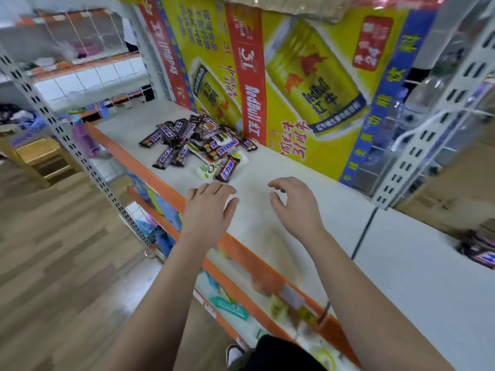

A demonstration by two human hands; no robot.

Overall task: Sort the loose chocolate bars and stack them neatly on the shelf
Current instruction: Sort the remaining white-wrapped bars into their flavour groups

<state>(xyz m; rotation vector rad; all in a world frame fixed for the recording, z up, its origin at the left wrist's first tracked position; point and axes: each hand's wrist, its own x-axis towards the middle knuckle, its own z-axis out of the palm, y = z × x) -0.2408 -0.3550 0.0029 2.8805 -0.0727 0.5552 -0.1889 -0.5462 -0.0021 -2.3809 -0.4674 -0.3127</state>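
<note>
Perforated steel upright (80, 156) at far left, with wood-plank floor (53, 250) below it. Shelf (267, 167): pale board with an orange front edge.

Chocolate bars (198, 141) lie in a loose heap toward the shelf's back left, touching the foot of the carton behind. The wrappers are mostly dark brown and glossy, crossed and overlapping at all angles. "SNICKERS" reads on one bar near the heap's middle, in blue letters on white. Several others show Chinese characters in the same colours. At the heap's front side lies a white-and-green Dove bar (210, 170) with its script "Dove" legible, one end under a brown bar.

Left hand (207, 207) is over the front edge, near the heap, fingers fairly straight and close together, holding nothing. Right hand (297, 207) is just beside it over bare board, fingers spread and loosely curled, empty. Cannot tell whether either touches the board.

Red Bull carton (308, 84) stands along the back edge. It is yellow with red bands reading "RedBull", a gold can picture, "24" on a red patch and blue Chinese text, the print turned sideways.

At the far right edge, more brown bars (479, 254), blurred.
</note>
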